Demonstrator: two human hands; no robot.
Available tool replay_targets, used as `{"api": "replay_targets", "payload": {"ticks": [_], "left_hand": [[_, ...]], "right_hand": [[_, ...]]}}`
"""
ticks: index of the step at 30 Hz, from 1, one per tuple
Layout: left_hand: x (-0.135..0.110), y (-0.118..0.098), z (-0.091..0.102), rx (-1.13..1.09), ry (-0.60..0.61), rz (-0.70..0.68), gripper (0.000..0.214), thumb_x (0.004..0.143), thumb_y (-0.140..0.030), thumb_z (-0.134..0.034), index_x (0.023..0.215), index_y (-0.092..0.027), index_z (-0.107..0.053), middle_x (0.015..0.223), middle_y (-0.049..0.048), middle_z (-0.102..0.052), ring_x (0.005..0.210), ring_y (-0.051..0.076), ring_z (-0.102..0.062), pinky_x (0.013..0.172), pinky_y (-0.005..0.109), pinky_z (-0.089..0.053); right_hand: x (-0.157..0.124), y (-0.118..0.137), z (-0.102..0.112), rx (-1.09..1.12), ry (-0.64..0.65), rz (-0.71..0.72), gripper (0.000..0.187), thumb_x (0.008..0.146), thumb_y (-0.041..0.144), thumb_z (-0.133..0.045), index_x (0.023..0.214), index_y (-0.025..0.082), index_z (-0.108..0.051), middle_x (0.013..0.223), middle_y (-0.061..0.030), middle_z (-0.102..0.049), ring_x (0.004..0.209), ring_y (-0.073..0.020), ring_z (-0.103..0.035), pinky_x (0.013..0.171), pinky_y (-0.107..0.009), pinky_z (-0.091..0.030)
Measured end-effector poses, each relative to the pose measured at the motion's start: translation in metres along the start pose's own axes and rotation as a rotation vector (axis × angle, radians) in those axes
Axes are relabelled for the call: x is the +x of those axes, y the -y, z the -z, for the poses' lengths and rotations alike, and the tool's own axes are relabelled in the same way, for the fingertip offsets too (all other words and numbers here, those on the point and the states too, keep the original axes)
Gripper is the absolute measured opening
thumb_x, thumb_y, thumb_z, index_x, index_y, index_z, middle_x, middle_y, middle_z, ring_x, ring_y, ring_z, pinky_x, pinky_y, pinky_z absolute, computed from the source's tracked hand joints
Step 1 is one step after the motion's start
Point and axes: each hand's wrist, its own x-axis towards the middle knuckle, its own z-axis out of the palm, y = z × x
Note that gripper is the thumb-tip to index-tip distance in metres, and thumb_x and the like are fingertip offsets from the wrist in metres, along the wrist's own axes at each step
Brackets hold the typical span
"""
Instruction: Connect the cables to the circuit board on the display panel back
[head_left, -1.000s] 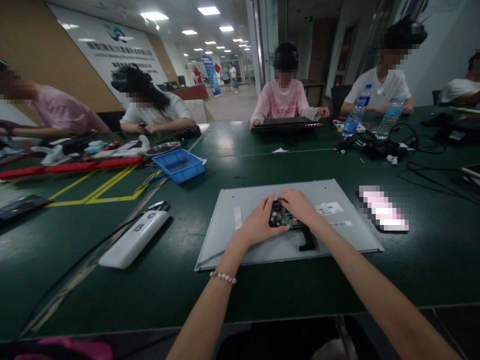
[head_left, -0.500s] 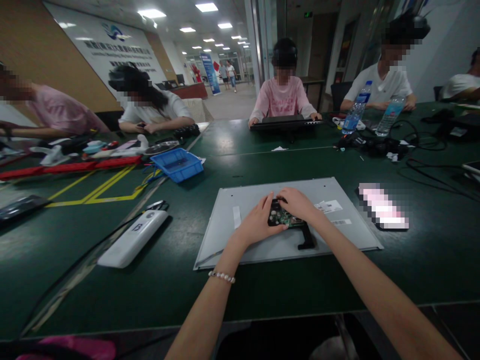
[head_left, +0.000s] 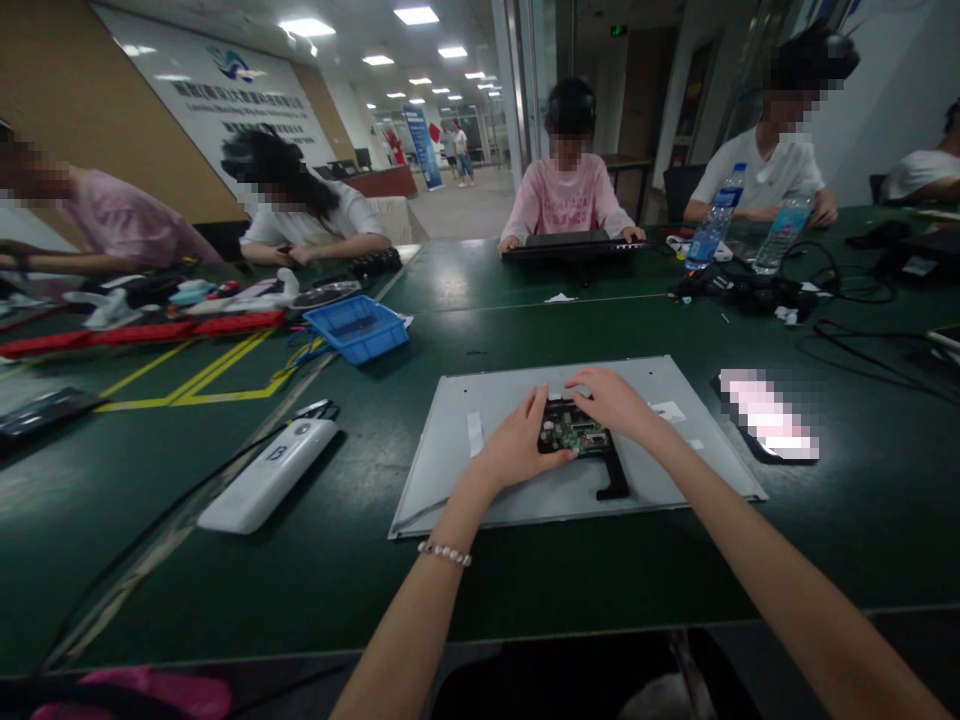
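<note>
A green circuit board [head_left: 574, 432] in a black plastic frame lies on the back of a flat grey display panel [head_left: 450, 440]. My left hand [head_left: 517, 440] grips the board's left side, thumb along the near edge and fingers at the far edge. Over the board's far right corner, my right hand [head_left: 619, 400] has its fingers bent, with the fingertips at the edge. Whether those fingertips pinch anything small is hidden. A black arm of the frame [head_left: 615, 478] sticks out toward me.
A white power bank [head_left: 274, 475] with a cable lies left of the panel, a phone [head_left: 769, 415] right of it. Beyond are a blue tray [head_left: 360, 330] and two water bottles [head_left: 712, 220]. Several people sit around the green table [head_left: 600, 580]; the one opposite holds a dark panel [head_left: 574, 247].
My right hand has shifted slightly right and its fingers have lifted off part of the board, so more of the board shows. My left hand stays in place.
</note>
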Motion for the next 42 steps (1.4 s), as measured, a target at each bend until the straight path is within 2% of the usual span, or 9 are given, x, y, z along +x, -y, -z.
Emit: {"api": "replay_targets", "payload": {"ticks": [6, 9, 12, 17, 21, 28, 34, 38, 42], "left_hand": [[0.002, -0.003, 0.015, 0.006, -0.083, -0.013, 0.088, 0.081, -0.06, -0.049, 0.146, -0.019, -0.006, 0.152, 0.0112, -0.017, 0.136, 0.03, -0.023, 0.109, 0.046, -0.026], [0.003, 0.008, 0.03, 0.005, -0.21, 0.0, 0.055, 0.091, -0.044, -0.038, 0.14, -0.02, -0.027, 0.145, 0.0088, -0.032, 0.133, 0.024, -0.03, 0.11, 0.042, -0.027], [0.0, 0.032, 0.04, 0.062, -0.301, 0.087, 0.036, 0.089, -0.03, -0.04, 0.122, -0.019, -0.05, 0.127, 0.0088, -0.048, 0.122, 0.024, -0.043, 0.106, 0.043, -0.032], [-0.015, 0.076, 0.047, -0.029, -0.155, 0.155, 0.041, 0.08, -0.024, -0.045, 0.12, -0.022, -0.053, 0.117, 0.007, -0.052, 0.092, 0.019, -0.058, 0.088, 0.038, -0.047], [-0.023, 0.092, 0.049, -0.052, -0.043, 0.273, 0.04, 0.071, -0.018, -0.049, 0.109, -0.019, -0.059, 0.103, 0.0061, -0.057, 0.076, 0.015, -0.059, 0.078, 0.031, -0.048], [-0.022, 0.092, 0.057, -0.064, -0.043, 0.369, 0.013, 0.071, -0.022, -0.054, 0.078, -0.019, -0.064, 0.074, 0.0017, -0.063, 0.07, 0.016, -0.058, 0.066, 0.027, -0.044], [-0.029, 0.076, 0.076, -0.555, -0.184, 0.336, 0.021, 0.074, -0.034, -0.06, 0.086, -0.016, -0.061, 0.084, 0.0033, -0.062, 0.072, 0.015, -0.059, 0.067, 0.029, -0.05], [-0.031, 0.062, 0.083, -0.68, -0.076, 0.262, 0.02, 0.076, -0.033, -0.061, 0.087, -0.016, -0.06, 0.087, 0.0021, -0.059, 0.075, 0.014, -0.058, 0.071, 0.029, -0.05], [-0.028, 0.057, 0.076, -0.669, 0.07, 0.222, 0.018, 0.076, -0.03, -0.059, 0.088, -0.017, -0.056, 0.086, 0.0013, -0.058, 0.071, 0.014, -0.06, 0.069, 0.029, -0.051]], "right_hand": [[-0.027, 0.004, 0.013, 0.075, -0.074, -0.017, 0.023, 0.086, 0.017, -0.046, 0.097, 0.018, -0.066, 0.1, -0.0066, -0.066, 0.096, -0.0186, -0.059, 0.088, -0.032, -0.043], [-0.035, 0.018, 0.006, 0.119, -0.107, -0.001, 0.024, 0.087, 0.016, -0.045, 0.096, 0.019, -0.066, 0.099, -0.0051, -0.066, 0.093, -0.0173, -0.059, 0.087, -0.031, -0.044], [-0.041, 0.033, -0.002, 0.108, -0.101, 0.051, 0.024, 0.088, 0.015, -0.044, 0.098, 0.019, -0.065, 0.101, -0.0051, -0.065, 0.094, -0.0172, -0.058, 0.087, -0.031, -0.045], [-0.048, 0.045, -0.007, 0.044, -0.053, 0.205, 0.024, 0.089, 0.015, -0.044, 0.1, 0.017, -0.065, 0.104, -0.007, -0.064, 0.101, -0.0186, -0.055, 0.091, -0.034, -0.044], [-0.052, 0.048, -0.007, 0.038, -0.046, 0.285, 0.024, 0.089, 0.014, -0.045, 0.102, 0.016, -0.064, 0.105, -0.0077, -0.064, 0.102, -0.0188, -0.054, 0.091, -0.035, -0.045], [-0.056, 0.053, -0.01, 0.027, -0.01, 0.322, 0.023, 0.088, 0.012, -0.046, 0.102, 0.016, -0.064, 0.104, -0.0078, -0.064, 0.1, -0.0189, -0.056, 0.089, -0.035, -0.047], [-0.057, 0.053, -0.007, 0.061, -0.095, 0.26, 0.027, 0.088, 0.011, -0.045, 0.108, 0.015, -0.062, 0.109, -0.0081, -0.062, 0.104, -0.0189, -0.054, 0.093, -0.036, -0.045], [-0.057, 0.057, -0.009, 0.075, -0.105, 0.264, 0.031, 0.089, 0.012, -0.043, 0.115, 0.015, -0.058, 0.116, -0.0093, -0.06, 0.108, -0.0192, -0.053, 0.095, -0.037, -0.044], [-0.058, 0.066, -0.009, 0.085, -0.061, 0.329, 0.036, 0.091, 0.019, -0.042, 0.126, 0.014, -0.051, 0.127, -0.0101, -0.054, 0.117, -0.0193, -0.049, 0.101, -0.038, -0.041]]}}
